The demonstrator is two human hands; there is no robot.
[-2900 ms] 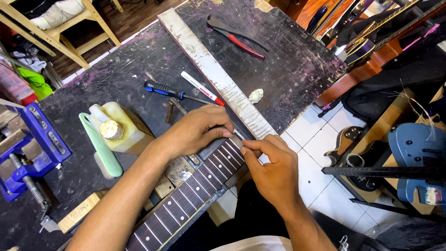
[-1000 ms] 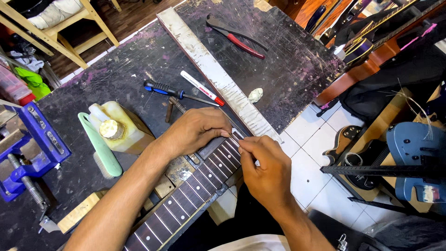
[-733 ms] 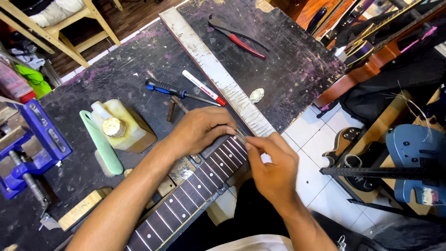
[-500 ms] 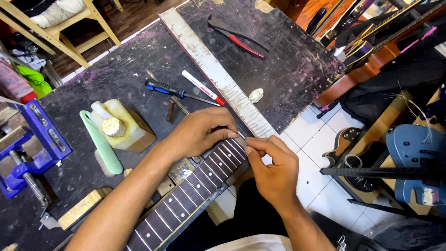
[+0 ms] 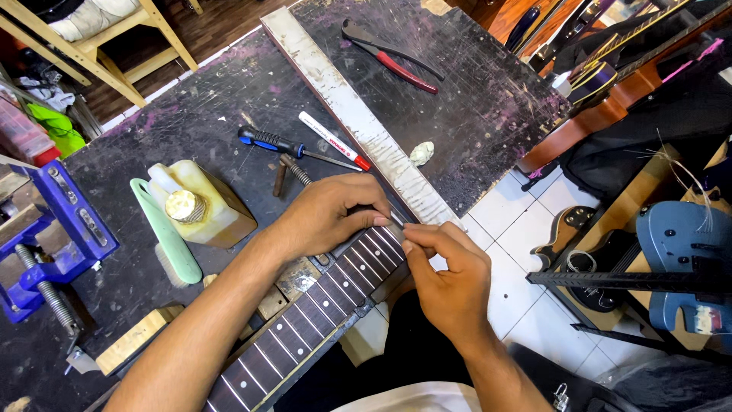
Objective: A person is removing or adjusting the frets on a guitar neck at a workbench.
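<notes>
**fretfan:** Head cam looking down at the table (image 5: 191,114). What's the count on there?

**benchrat:** One guitar neck (image 5: 320,320), dark fretboard up. One long pale straightedge (image 5: 358,122), one pair of red-handled pliers (image 5: 393,57), one blue-handled screwdriver (image 5: 282,145), one white marker with a red cap (image 5: 333,140), one yellowish bottle (image 5: 200,204), one green brush (image 5: 166,236), one blue vise (image 5: 57,229) at the left edge. Two hands, both the same person's.

**fretfan:** Which way does the neck run?

**benchrat:** Long axis is diagonal, lower left up to upper right. It lies at the near edge of the table, and its upper end stops just short of the straightedge.

**fretfan:** And the hands?

**benchrat:** Left hand (image 5: 324,217) is curled down over that upper end, fingertips pressing on the fretboard. Right hand (image 5: 450,278) is pinched shut, thumb against forefinger, on something thin and small right at the end of the neck. Can't tell what it is.
</notes>
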